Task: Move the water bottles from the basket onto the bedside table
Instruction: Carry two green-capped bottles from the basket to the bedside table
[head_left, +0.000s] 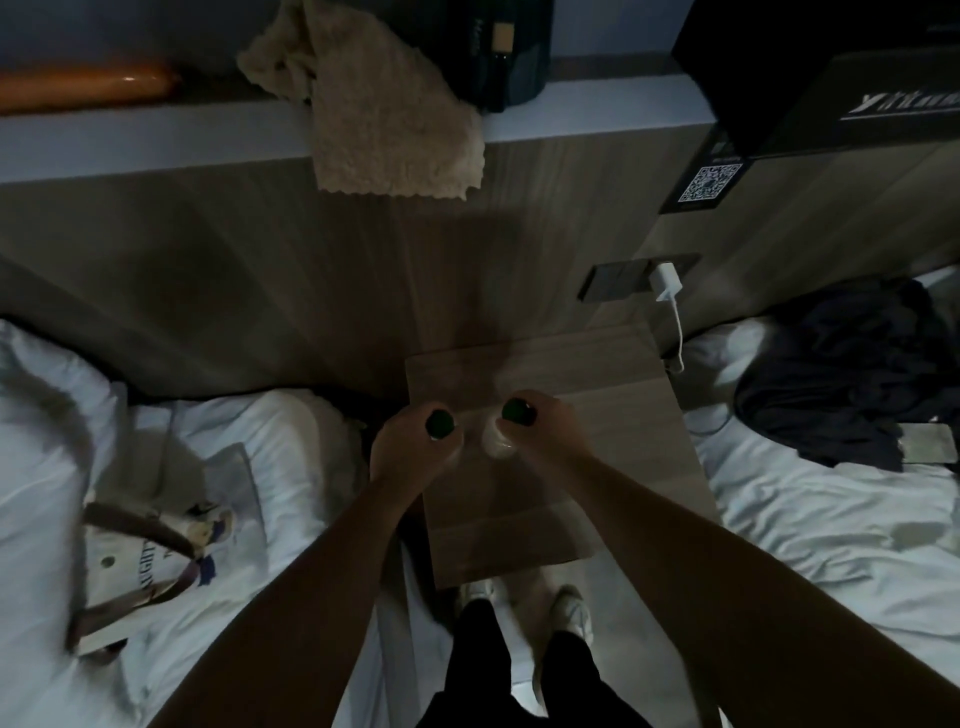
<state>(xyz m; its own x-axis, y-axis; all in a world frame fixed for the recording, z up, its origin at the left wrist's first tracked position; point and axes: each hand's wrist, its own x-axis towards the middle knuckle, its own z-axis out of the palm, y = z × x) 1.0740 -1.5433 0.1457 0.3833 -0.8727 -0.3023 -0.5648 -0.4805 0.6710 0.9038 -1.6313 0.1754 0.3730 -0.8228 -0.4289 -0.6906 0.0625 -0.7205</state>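
The left hand (410, 447) and right hand (540, 431) each grip a dark-capped water bottle (439, 422) upright. Both are over the left edge of the bedside table (597, 415). A tote bag (150, 551) lies on the bed; its contents are hidden.

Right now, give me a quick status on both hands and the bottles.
Left hand gripping one dark-capped bottle, right hand gripping the other bottle. Both upright over the bedside table; contact unclear. Tabletop bare around them.

matt wood-grain bedside table (613, 499), rough knitted cloth (384, 114), creased white bedding (810, 509)
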